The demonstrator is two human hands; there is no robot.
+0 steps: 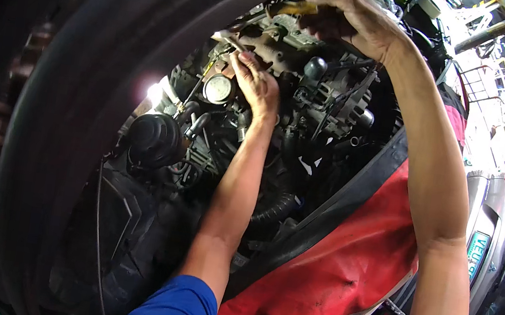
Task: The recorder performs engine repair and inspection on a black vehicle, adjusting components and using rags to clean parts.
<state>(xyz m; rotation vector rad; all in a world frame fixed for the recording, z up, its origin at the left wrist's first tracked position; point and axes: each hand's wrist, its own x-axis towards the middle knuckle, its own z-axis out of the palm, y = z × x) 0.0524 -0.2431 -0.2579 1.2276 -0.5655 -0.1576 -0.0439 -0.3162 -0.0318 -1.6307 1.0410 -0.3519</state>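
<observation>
Deep in an engine bay, my left hand (257, 87) is closed, its fingertips at a pale, bar-like metal piece (234, 42) beside a rusty brown metal part (265, 49). Just left of its wrist sits a round, light-topped can-shaped part (217, 88). My right hand (356, 26) reaches across the far side of the engine with its fingers partly curled. Something yellow (297, 8) shows at those fingers, too blurred to name. Between and below the hands lie an alternator-like finned metal part (342, 102) and a dark rounded cap (316, 68).
A red cover with a black border (329, 250) drapes over the fender under my right arm. The dark raised hood edge (79, 71) curves along the left. A black round housing (154, 138) and a ribbed hose (274, 208) sit nearby. A parked car (487, 214) stands at right.
</observation>
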